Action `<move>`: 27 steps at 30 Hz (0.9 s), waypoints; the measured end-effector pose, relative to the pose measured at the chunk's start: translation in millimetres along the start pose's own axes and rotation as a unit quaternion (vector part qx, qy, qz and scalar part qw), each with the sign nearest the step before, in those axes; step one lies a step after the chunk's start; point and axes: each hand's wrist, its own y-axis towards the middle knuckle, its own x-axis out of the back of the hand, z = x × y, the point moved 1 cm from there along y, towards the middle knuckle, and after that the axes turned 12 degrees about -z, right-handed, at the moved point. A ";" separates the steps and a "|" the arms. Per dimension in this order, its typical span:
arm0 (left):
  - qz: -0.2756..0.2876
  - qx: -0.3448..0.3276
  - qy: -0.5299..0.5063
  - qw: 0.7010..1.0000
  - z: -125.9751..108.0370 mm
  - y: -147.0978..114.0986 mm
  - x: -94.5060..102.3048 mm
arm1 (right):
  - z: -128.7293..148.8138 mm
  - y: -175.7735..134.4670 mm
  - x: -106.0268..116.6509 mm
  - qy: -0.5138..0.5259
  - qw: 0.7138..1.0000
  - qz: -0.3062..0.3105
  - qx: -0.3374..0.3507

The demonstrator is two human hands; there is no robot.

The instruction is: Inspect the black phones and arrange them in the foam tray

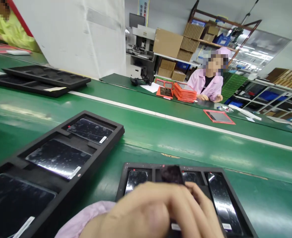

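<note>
In the head view my left hand (pixel 148 208), with a pink cuff (pixel 88 215), reaches in large and blurred from below. Its fingers are bent over a black tray (pixel 235 198) of glossy dark screen panels. A dark screen panel (pixel 172 174) stands tilted just beyond the knuckles, and the hand seems closed on it, though the contact is hidden. Fingertips (pixel 191 188) touch this panel's right edge; whether they belong to my right hand I cannot tell. One panel (pixel 224 201) lies at the tray's right, another (pixel 136 180) at its left.
A longer black tray (pixel 66 191) with screen panels lies left on the green bench (pixel 160 129). Stacked black trays (pixel 46 77) sit farther back. Across the bench, a person in pink (pixel 207 79) works near a stack of red-framed panels (pixel 184 92). A yellow sleeve (pixel 14 34) shows far left.
</note>
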 end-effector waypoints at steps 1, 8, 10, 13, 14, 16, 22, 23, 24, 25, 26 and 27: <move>-0.007 -0.017 -0.022 1.000 -1.6 0.7 -1.5 | 13.8 7.6 6.9 0.003 0.999 -0.042 0.014; -0.234 -0.175 0.026 0.956 -7.5 13.2 2.3 | 103.8 15.7 12.1 0.077 0.965 -0.241 0.070; -0.228 -0.114 0.088 0.963 -4.8 17.6 -2.3 | 116.6 10.8 3.9 0.089 0.957 -0.251 0.115; -0.112 -0.035 0.150 0.982 -1.4 20.6 -11.8 | 123.1 6.5 -7.9 0.114 0.952 -0.233 0.163; -0.088 -0.030 0.170 0.981 -1.1 20.9 -13.7 | 123.1 6.3 -10.4 0.123 0.950 -0.229 0.172; -0.084 -0.033 0.199 0.976 -1.4 21.8 -15.1 | 121.6 7.7 -12.3 0.133 0.949 -0.221 0.180; -0.093 -0.036 0.206 0.974 -1.0 26.0 -14.6 | 114.1 14.9 -2.8 0.120 0.966 -0.167 0.158; -0.103 -0.037 0.213 0.971 -0.7 26.0 -14.5 | 113.1 15.1 -1.3 0.118 0.966 -0.168 0.159; -0.119 -0.039 0.223 0.967 -0.5 25.7 -14.2 | 112.3 15.0 -0.2 0.115 0.966 -0.169 0.159; -0.135 -0.041 0.234 0.962 -0.5 25.5 -13.8 | 111.7 14.9 0.3 0.111 0.966 -0.169 0.159; -0.141 -0.044 0.241 0.959 -0.6 25.5 -13.5 | 111.5 14.8 0.4 0.107 0.967 -0.170 0.158; -0.137 -0.047 0.241 0.960 -0.8 25.7 -13.3 | 111.6 14.9 -0.1 0.103 0.967 -0.170 0.156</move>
